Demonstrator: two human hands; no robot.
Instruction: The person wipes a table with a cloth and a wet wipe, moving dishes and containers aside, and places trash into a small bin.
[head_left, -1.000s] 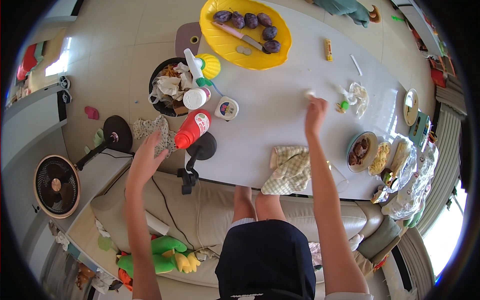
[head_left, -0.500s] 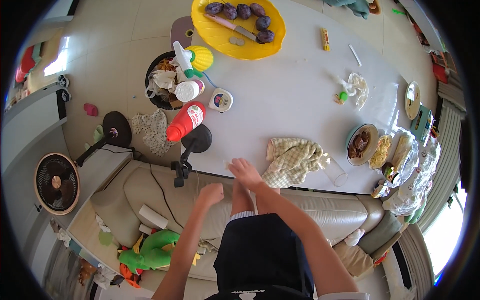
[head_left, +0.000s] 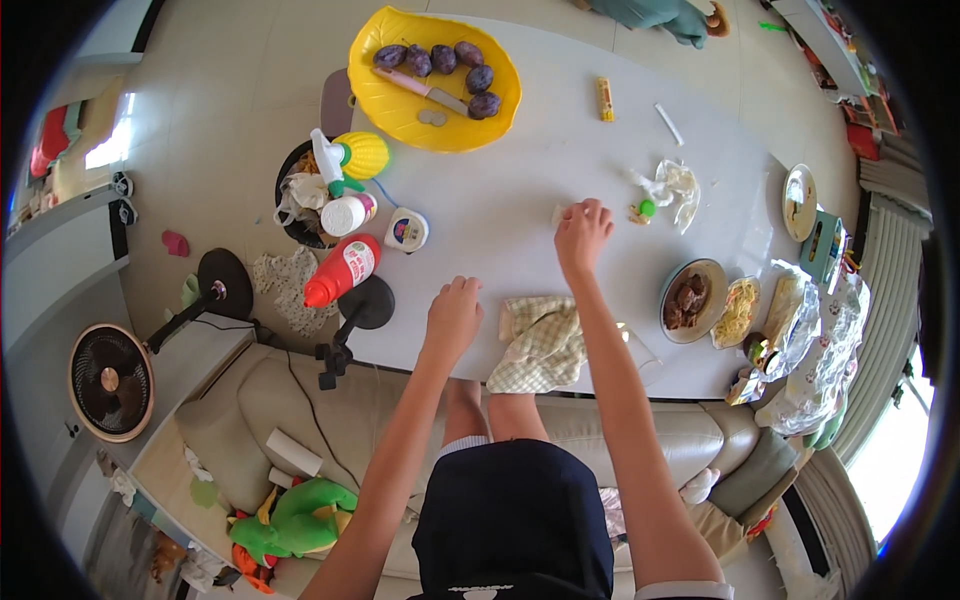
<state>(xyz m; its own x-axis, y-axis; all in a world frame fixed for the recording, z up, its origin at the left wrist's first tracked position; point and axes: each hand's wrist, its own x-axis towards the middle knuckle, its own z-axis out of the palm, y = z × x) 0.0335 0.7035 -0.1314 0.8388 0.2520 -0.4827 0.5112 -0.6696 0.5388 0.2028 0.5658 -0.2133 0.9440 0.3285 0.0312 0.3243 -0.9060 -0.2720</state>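
Note:
My right hand (head_left: 585, 238) is closed over the middle of the white table (head_left: 500, 230), its fingers bent around a small pale scrap (head_left: 558, 215) that sticks out at their left side. What the scrap is made of I cannot make out. Nearer the table's front edge, my left hand (head_left: 455, 315) hangs with loosely bent fingers, apart, and no object shows in it. Between my forearms lies a crumpled green-checked cloth (head_left: 545, 345) at the edge. A clear glass (head_left: 640, 345) beside it is partly hidden by my right forearm.
Plums and a pink-handled knife lie on a yellow leaf-shaped plate (head_left: 390, 125). On the left stand a red bottle (head_left: 345, 270), a tape measure (head_left: 407, 230), a spray bottle (head_left: 328, 160) and a black stand (head_left: 367, 302). A crumpled plastic bag (head_left: 680, 190) and a meat bowl (head_left: 692, 300) are right.
My right hand has moved from the front edge, far and to the right, with the pale scrap. My left hand has risen over the table and its fist has loosened. The view has shifted slightly.

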